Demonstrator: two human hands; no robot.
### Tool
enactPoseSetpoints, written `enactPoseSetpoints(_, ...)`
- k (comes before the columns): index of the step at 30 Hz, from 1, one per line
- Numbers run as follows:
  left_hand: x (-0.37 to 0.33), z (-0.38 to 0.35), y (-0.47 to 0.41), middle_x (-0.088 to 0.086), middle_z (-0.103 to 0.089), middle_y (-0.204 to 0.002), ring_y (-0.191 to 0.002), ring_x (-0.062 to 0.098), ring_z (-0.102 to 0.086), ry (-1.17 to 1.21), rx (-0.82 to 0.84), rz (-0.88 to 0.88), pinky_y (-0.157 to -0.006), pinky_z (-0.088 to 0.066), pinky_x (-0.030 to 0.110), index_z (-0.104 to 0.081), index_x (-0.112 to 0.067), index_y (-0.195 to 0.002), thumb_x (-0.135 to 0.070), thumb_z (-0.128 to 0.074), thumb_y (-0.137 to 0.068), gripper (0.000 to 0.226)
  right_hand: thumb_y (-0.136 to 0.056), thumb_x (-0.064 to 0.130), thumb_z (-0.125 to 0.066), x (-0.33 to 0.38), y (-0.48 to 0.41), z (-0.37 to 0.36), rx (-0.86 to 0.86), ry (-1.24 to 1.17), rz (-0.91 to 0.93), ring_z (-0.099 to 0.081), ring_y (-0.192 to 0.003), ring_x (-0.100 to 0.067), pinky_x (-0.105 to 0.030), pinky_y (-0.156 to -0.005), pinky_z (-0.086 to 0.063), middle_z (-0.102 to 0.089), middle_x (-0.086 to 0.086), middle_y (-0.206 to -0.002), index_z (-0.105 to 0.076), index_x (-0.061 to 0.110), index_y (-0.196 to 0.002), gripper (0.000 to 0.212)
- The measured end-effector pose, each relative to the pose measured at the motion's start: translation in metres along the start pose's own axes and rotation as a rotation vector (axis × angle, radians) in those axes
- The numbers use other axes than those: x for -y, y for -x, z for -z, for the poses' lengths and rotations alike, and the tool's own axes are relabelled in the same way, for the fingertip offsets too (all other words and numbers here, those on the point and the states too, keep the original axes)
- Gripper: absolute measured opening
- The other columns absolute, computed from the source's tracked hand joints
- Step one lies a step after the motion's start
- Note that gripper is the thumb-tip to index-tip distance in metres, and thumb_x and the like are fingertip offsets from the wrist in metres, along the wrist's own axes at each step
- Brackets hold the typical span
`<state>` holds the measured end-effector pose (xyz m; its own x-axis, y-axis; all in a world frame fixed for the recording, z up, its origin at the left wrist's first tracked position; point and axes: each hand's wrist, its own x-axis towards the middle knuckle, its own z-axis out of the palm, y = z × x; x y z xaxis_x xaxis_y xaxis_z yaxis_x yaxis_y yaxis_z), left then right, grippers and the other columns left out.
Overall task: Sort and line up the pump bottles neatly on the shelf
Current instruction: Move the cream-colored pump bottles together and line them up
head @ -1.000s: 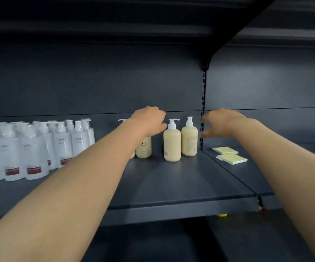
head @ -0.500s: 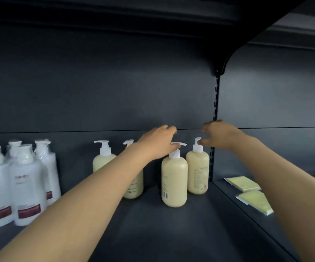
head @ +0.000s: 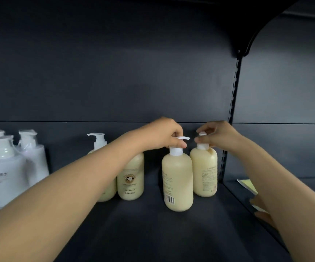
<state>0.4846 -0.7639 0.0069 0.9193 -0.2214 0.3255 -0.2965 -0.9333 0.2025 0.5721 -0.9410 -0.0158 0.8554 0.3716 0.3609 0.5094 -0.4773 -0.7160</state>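
Fingers of the left hand point(head: 164, 133) pinch the white pump top of the front cream bottle point(head: 177, 182), with the thumb under the spout and the other fingers above it. Fingers of the right hand point(head: 217, 135) curl round the pump of the back cream bottle point(head: 204, 173). That bottle stands just right of the left fingers, very close to the front one; I cannot tell if they touch. Holding the tops looks like a way to turn or slide each bottle so they line up. Below both sets of fingers, the two bottles stand up straight on the dark shelf point(head: 143, 233). Left of the left fingers, two more cream bottles point(head: 131, 178) stand partly hidden behind the arm. Farther left, the white bottles point(head: 5, 167) are cut off by the edge. The right fingers hide their pump's spout. Under the right arm, yellow packets point(head: 247, 184) are mostly covered
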Motion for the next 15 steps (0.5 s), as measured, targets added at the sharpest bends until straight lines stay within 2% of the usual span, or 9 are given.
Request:
enactPoseSetpoints(5,0.010,0.007,-0.006,-0.007,-0.055,-0.065,-0.055,0.005,-0.045,-0.093,0.015,0.023,-0.049,-0.030,0.021,-0.067,-0.012,-0.088,-0.034,-0.067,-0.082,0.023,-0.073,0.008,-0.077,0.012,-0.007,-0.015,0.043,-0.072,0.016,-0.064,-0.090,-0.024,-0.040,-0.087,-0.055,-0.065,-0.007,-0.094,-0.067,0.013,-0.097,0.027)
enactPoseSetpoints(9,0.021,0.011,-0.009,-0.010,-0.048,-0.064,-0.055,0.005,-0.041,-0.160,0.022,0.047,-0.048,-0.027,0.021,-0.067,-0.009,-0.093,-0.031,-0.066,-0.083,0.024,-0.075,0.004,-0.075,0.017,-0.009,-0.027,0.055,-0.163,0.018,-0.064,-0.088,-0.023,-0.032,-0.080,-0.056,-0.064,-0.013,-0.101,-0.064,0.008,-0.106,0.033)
enactPoseSetpoints(11,0.028,0.014,-0.010,-0.011,-0.048,-0.065,-0.057,0.004,-0.041,-0.161,0.034,0.060,-0.049,-0.027,0.020,-0.067,-0.009,-0.095,-0.029,-0.066,-0.084,0.024,-0.074,0.004,-0.075,0.017,-0.010,-0.034,0.039,-0.208,0.011,-0.064,-0.089,-0.024,-0.034,-0.081,-0.055,-0.064,-0.015,-0.102,-0.062,0.009,-0.108,0.036)
enactPoseSetpoints(15,0.036,0.015,-0.012,-0.007,-0.054,-0.073,-0.065,0.008,-0.048,-0.139,0.062,0.060,-0.052,-0.032,0.020,-0.067,-0.010,-0.096,-0.031,-0.066,-0.084,0.024,-0.074,0.010,-0.077,0.016,-0.006,-0.041,-0.029,-0.204,-0.012,-0.064,-0.094,-0.025,-0.039,-0.087,-0.054,-0.063,-0.007,-0.098,-0.059,0.012,-0.114,0.044)
